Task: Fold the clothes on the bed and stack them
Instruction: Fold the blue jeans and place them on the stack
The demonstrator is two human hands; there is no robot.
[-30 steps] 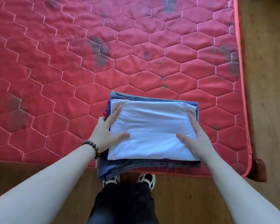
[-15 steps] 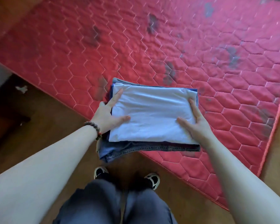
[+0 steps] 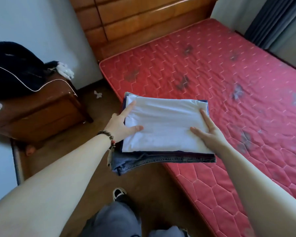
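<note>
Both hands grip a stack of folded clothes point(image 3: 162, 129), white shirt point(image 3: 166, 124) on top and jeans point(image 3: 143, 161) beneath: left hand point(image 3: 121, 125) at its left edge, right hand point(image 3: 208, 132) at its right, over the near-left edge of the red bed point(image 3: 229, 93).

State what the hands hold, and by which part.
Left hand and right hand grip the folded clothes stack, white garment over blue jeans, by its two short sides.

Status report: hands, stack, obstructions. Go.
Left hand and right hand grip the folded stack at its ends, white piece on top, jeans at bottom. Stack overhangs mattress edge. Nothing blocking.
</note>
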